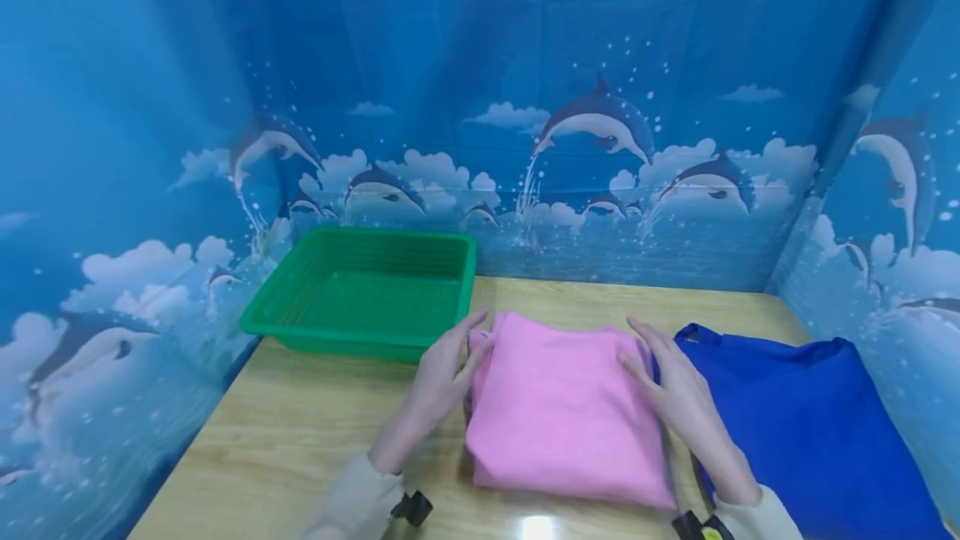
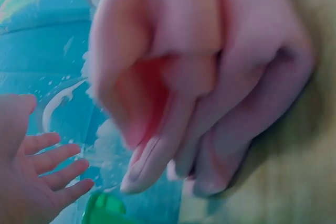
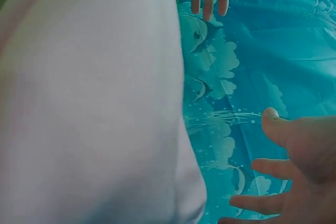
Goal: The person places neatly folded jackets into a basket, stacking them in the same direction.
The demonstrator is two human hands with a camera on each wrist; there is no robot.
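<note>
A folded pink cloth item (image 1: 566, 415), perhaps a garment, lies on the table between both hands. My left hand (image 1: 444, 369) is at its far left edge, fingers extended. In the left wrist view, that hand (image 2: 39, 171) has spread fingers beside the stacked folds of the pink cloth (image 2: 184, 40). Over the cloth's right edge is my right hand (image 1: 675, 390), its fingers straight and spread. The right wrist view shows the right hand (image 3: 286, 171) apart from the pale-looking cloth (image 3: 100, 103), holding nothing. Whether either hand touches the cloth is unclear.
A green plastic basket (image 1: 360, 338) stands at the back left of the wooden table (image 1: 255, 440). On the right lies a blue cloth item (image 1: 802, 423), close to the right forearm. A dolphin-printed blue curtain (image 1: 450, 107) encloses the table's back and sides.
</note>
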